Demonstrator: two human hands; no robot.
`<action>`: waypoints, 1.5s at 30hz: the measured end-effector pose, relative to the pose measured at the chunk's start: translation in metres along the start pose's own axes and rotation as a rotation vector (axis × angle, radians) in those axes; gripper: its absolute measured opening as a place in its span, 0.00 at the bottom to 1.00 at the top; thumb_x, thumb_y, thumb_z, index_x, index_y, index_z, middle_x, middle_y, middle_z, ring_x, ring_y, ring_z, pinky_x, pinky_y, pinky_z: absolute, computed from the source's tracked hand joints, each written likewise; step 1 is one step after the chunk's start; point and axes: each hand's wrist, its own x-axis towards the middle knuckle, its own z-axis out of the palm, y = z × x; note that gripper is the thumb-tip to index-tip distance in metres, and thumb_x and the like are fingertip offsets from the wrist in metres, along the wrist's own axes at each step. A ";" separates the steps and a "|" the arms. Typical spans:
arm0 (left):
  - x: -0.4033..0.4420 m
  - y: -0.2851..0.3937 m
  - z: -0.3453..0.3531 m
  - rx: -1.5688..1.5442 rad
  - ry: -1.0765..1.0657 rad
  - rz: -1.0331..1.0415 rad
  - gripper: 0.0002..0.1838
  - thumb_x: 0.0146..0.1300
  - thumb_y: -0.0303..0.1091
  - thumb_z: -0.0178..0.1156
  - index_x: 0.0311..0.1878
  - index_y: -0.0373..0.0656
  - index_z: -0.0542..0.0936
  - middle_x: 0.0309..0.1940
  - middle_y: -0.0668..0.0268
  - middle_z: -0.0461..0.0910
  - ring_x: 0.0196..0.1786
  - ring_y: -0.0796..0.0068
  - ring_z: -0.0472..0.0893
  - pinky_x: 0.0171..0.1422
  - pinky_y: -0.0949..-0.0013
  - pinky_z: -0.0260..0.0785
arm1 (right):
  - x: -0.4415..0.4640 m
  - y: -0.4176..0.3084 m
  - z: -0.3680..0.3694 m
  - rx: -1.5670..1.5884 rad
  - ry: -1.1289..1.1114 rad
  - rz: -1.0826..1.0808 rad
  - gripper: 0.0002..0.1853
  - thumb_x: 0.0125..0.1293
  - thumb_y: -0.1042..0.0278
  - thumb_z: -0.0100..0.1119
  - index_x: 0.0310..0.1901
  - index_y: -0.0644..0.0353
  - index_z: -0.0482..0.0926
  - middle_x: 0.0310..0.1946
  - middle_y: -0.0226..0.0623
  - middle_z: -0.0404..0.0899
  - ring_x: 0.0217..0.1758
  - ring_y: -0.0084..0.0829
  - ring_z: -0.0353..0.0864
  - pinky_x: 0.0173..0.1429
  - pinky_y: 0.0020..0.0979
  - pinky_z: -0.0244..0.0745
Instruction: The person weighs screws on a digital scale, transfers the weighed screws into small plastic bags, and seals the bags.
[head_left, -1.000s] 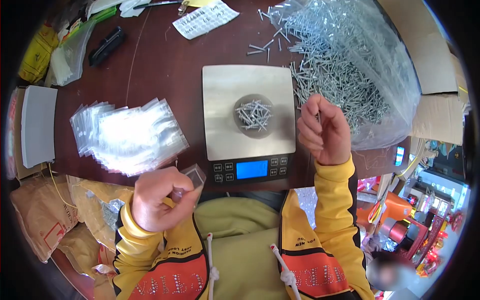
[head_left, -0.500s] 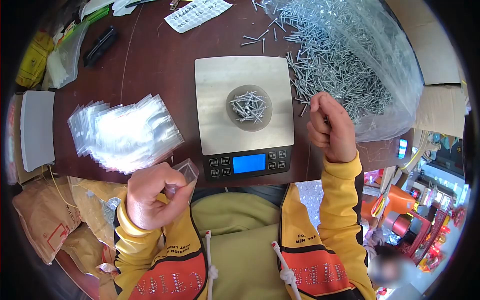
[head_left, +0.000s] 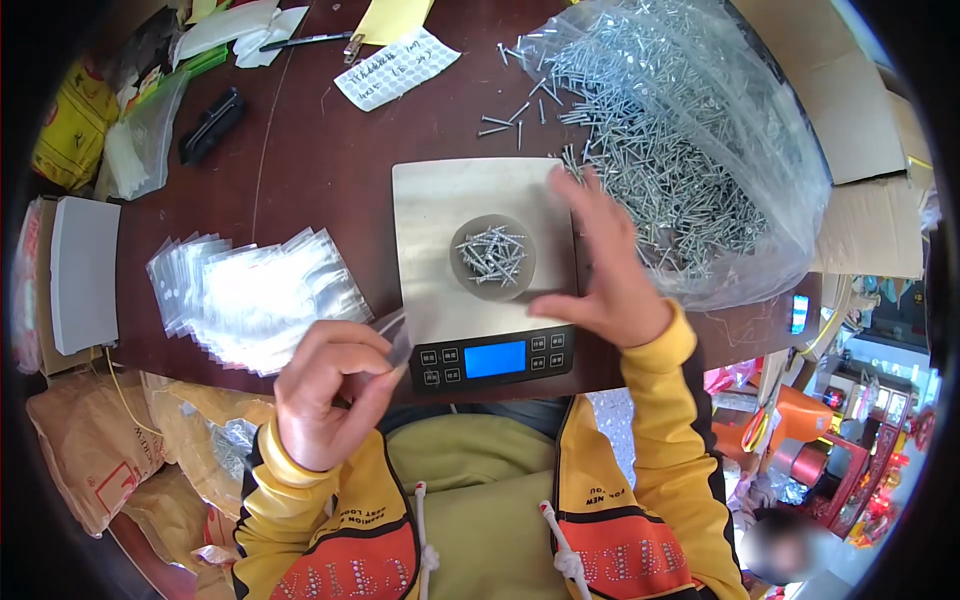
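A small round dish (head_left: pixel 492 289) full of silver screws (head_left: pixel 491 255) rests on the steel plate of a digital scale (head_left: pixel 430 200), whose display glows blue. My right hand (head_left: pixel 612 262) is over the scale's right edge, thumb and fingers spread apart, holding nothing. Pinched in my left hand (head_left: pixel 338 385), in front of the scale's left corner, is a small clear plastic bag (head_left: pixel 397 338). A fanned stack of clear zip bags (head_left: pixel 262 295) lies to the left. At the right, a large open plastic bag (head_left: pixel 790 200) holds a heap of screws (head_left: pixel 680 170).
Loose screws lie behind the scale. Farther back are a label sheet (head_left: pixel 397 70), a yellow paper (head_left: pixel 393 20), a pen (head_left: pixel 308 41) and a black object (head_left: pixel 211 125). Cardboard (head_left: pixel 872 225) stands at the right, a white box (head_left: pixel 84 275) at the left. Another person's head is at lower right.
My right hand has moved left from beside the screw heap to the scale and its fingers have opened. My left hand still holds the small bag, slightly nearer the scale.
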 end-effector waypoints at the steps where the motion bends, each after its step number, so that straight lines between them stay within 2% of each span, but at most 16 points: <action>1: 0.001 0.002 0.003 -0.001 -0.011 -0.005 0.08 0.55 0.17 0.66 0.35 0.37 0.77 0.37 0.61 0.78 0.24 0.83 0.73 0.25 0.78 0.65 | 0.002 -0.005 0.011 -0.012 -0.057 0.019 0.53 0.48 0.47 0.75 0.72 0.55 0.56 0.70 0.45 0.62 0.77 0.58 0.48 0.74 0.58 0.40; 2: 0.002 0.004 0.006 0.009 -0.023 0.001 0.08 0.55 0.18 0.67 0.35 0.37 0.78 0.37 0.61 0.78 0.24 0.82 0.74 0.25 0.77 0.66 | 0.002 -0.002 0.026 0.002 -0.023 -0.037 0.50 0.47 0.48 0.76 0.70 0.54 0.61 0.71 0.44 0.61 0.78 0.51 0.50 0.75 0.56 0.33; 5: 0.003 0.001 0.012 0.020 -0.069 0.021 0.07 0.55 0.16 0.64 0.34 0.37 0.77 0.39 0.60 0.77 0.25 0.85 0.72 0.26 0.80 0.65 | 0.004 -0.003 0.037 -0.024 -0.031 -0.124 0.47 0.47 0.52 0.77 0.66 0.54 0.62 0.66 0.43 0.67 0.73 0.50 0.61 0.73 0.58 0.38; 6: 0.003 -0.001 0.014 0.028 -0.066 0.025 0.06 0.56 0.17 0.65 0.34 0.36 0.78 0.39 0.61 0.76 0.22 0.86 0.72 0.24 0.80 0.65 | 0.006 -0.011 0.029 0.123 -0.028 -0.069 0.38 0.47 0.62 0.76 0.60 0.55 0.67 0.58 0.43 0.71 0.64 0.45 0.70 0.72 0.49 0.49; 9: 0.004 -0.006 0.019 0.070 -0.126 0.014 0.06 0.56 0.18 0.66 0.35 0.36 0.80 0.38 0.61 0.74 0.24 0.81 0.74 0.26 0.78 0.66 | 0.010 -0.026 0.021 0.963 -0.056 0.070 0.32 0.47 0.70 0.72 0.55 0.55 0.70 0.50 0.43 0.72 0.58 0.43 0.72 0.66 0.35 0.61; 10: 0.005 -0.005 0.022 0.097 -0.117 0.034 0.06 0.55 0.19 0.66 0.36 0.37 0.81 0.37 0.62 0.74 0.24 0.78 0.74 0.27 0.75 0.67 | 0.012 -0.038 0.016 1.109 -0.035 0.104 0.25 0.44 0.77 0.65 0.48 0.56 0.72 0.42 0.41 0.70 0.50 0.41 0.72 0.57 0.27 0.67; 13: 0.007 -0.001 0.035 0.164 -0.098 0.103 0.08 0.55 0.23 0.67 0.38 0.40 0.82 0.34 0.62 0.73 0.26 0.72 0.76 0.29 0.70 0.70 | 0.027 -0.048 -0.002 0.669 -0.148 -0.215 0.23 0.41 0.78 0.61 0.45 0.58 0.72 0.39 0.40 0.69 0.45 0.42 0.72 0.53 0.32 0.68; 18: 0.008 0.005 0.042 0.200 -0.072 0.147 0.10 0.52 0.22 0.68 0.39 0.42 0.84 0.34 0.64 0.72 0.28 0.73 0.76 0.29 0.73 0.69 | 0.024 -0.091 -0.007 0.167 -0.021 -0.322 0.18 0.42 0.74 0.61 0.40 0.55 0.74 0.39 0.38 0.70 0.39 0.39 0.72 0.40 0.35 0.63; 24: 0.009 0.005 0.031 0.204 0.037 0.241 0.11 0.52 0.20 0.69 0.38 0.44 0.81 0.37 0.67 0.72 0.29 0.76 0.72 0.28 0.73 0.64 | 0.016 -0.067 -0.012 0.287 0.100 -0.288 0.27 0.42 0.74 0.66 0.49 0.56 0.75 0.47 0.39 0.74 0.47 0.42 0.75 0.48 0.36 0.67; 27: 0.010 0.007 0.025 0.210 0.155 0.233 0.11 0.52 0.19 0.68 0.38 0.43 0.81 0.41 0.62 0.71 0.29 0.74 0.71 0.28 0.72 0.63 | 0.009 -0.033 0.012 0.511 0.158 -0.018 0.33 0.44 0.68 0.72 0.55 0.55 0.72 0.53 0.40 0.74 0.57 0.44 0.73 0.57 0.38 0.65; 30: 0.006 0.005 0.023 0.030 0.201 0.153 0.10 0.58 0.17 0.63 0.40 0.42 0.77 0.50 0.49 0.72 0.41 0.62 0.82 0.38 0.71 0.75 | 0.003 -0.012 0.028 0.033 0.143 0.030 0.37 0.46 0.59 0.76 0.58 0.55 0.69 0.56 0.39 0.73 0.64 0.44 0.69 0.64 0.40 0.59; 33: 0.003 0.005 0.019 -0.155 0.119 0.093 0.08 0.62 0.17 0.59 0.41 0.40 0.74 0.56 0.39 0.70 0.52 0.50 0.83 0.48 0.66 0.79 | 0.000 -0.033 0.012 0.075 0.114 -0.038 0.34 0.49 0.57 0.75 0.57 0.53 0.70 0.59 0.39 0.71 0.67 0.43 0.65 0.66 0.41 0.55; 37: 0.003 0.007 0.014 -0.212 -0.034 0.165 0.08 0.63 0.17 0.59 0.42 0.40 0.73 0.56 0.38 0.71 0.51 0.50 0.84 0.48 0.63 0.79 | 0.000 -0.058 -0.010 0.364 -0.071 -0.298 0.14 0.56 0.65 0.69 0.43 0.52 0.76 0.41 0.31 0.77 0.51 0.34 0.76 0.59 0.37 0.59; 38: -0.002 0.009 0.016 -0.276 -0.035 0.156 0.09 0.62 0.17 0.59 0.42 0.40 0.73 0.56 0.38 0.71 0.51 0.50 0.84 0.49 0.63 0.79 | 0.001 -0.067 -0.012 0.357 0.021 -0.298 0.09 0.57 0.68 0.67 0.36 0.53 0.76 0.33 0.27 0.76 0.41 0.31 0.76 0.55 0.36 0.61; 43: -0.003 0.016 0.018 -0.440 -0.142 0.096 0.20 0.53 0.15 0.63 0.49 0.40 0.73 0.53 0.41 0.75 0.51 0.51 0.84 0.51 0.61 0.78 | -0.011 -0.077 -0.006 0.255 0.056 -0.376 0.10 0.54 0.71 0.67 0.35 0.56 0.75 0.29 0.30 0.73 0.35 0.32 0.75 0.51 0.36 0.64; 45: 0.003 0.023 0.017 -0.330 -0.199 0.001 0.19 0.49 0.18 0.67 0.46 0.38 0.77 0.44 0.51 0.82 0.46 0.60 0.84 0.50 0.65 0.78 | -0.015 -0.080 -0.001 0.234 0.067 -0.399 0.10 0.53 0.71 0.67 0.34 0.56 0.75 0.27 0.30 0.72 0.34 0.32 0.74 0.50 0.36 0.64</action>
